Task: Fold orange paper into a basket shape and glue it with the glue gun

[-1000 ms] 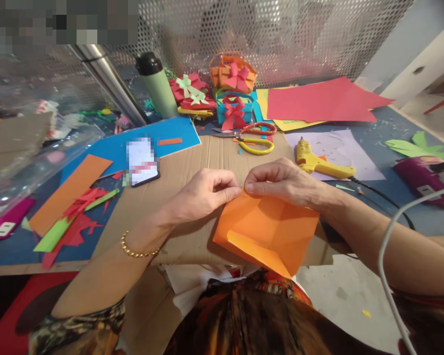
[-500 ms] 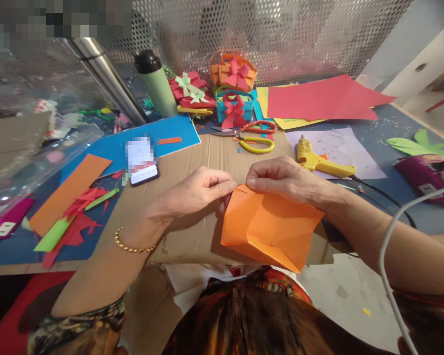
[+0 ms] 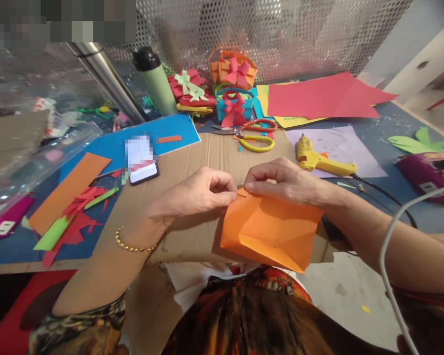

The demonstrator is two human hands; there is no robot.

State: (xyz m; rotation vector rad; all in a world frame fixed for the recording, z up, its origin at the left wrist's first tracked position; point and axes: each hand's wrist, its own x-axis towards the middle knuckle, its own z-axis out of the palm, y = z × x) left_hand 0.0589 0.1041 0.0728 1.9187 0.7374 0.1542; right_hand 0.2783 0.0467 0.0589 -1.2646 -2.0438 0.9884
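Observation:
An orange folded paper piece (image 3: 272, 227) stands partly open above the front of the cardboard sheet (image 3: 192, 236), its hollow side facing me. Thumb and fingers of my right hand (image 3: 284, 182) pinch its upper edge near the left corner. Just left of that, my left hand (image 3: 207, 192) is closed at the same corner, thumb and fingertips pressed against the paper. A short slit or fold line shows at this corner, between the two hands. The fingertips behind the paper are hidden.
Red and yellow-handled scissors (image 3: 257, 143) lie behind my hands, a yellow glue gun (image 3: 318, 160) at right. A phone (image 3: 144, 172) and paper scraps (image 3: 74, 217) are at left. Paper baskets (image 3: 235, 106), a green bottle (image 3: 157, 84) and red sheets (image 3: 318, 96) stand farther back.
My two hands have shifted very slightly at the corner, and the slit there shows more. The orange paper has tilted a little, its lower edge moving slightly right.

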